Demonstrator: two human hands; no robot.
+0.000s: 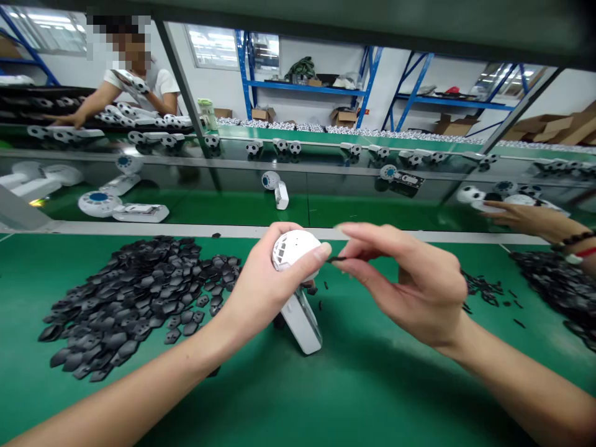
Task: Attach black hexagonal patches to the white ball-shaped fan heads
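Observation:
My left hand (265,279) is closed around the round head of a white device (294,247), its thumb lying across the front. Below the hand the device's white rectangular body (302,323) hangs down at a slant. Between the thumb and index finger of my right hand (405,279) is a small dark piece (336,259), pinched just right of the round head. Its exact shape is too small to make out. A few tiny black bits (320,305) lie on the green table by the device.
A heap of black five-sided plates (135,298) covers the left of the table (363,397). More black parts (554,292) lie at right, near another person's hand (521,217). Beyond the rail, white devices (139,212) sit on a green conveyor (214,211). A co-worker (139,93) handles ball-patterned units.

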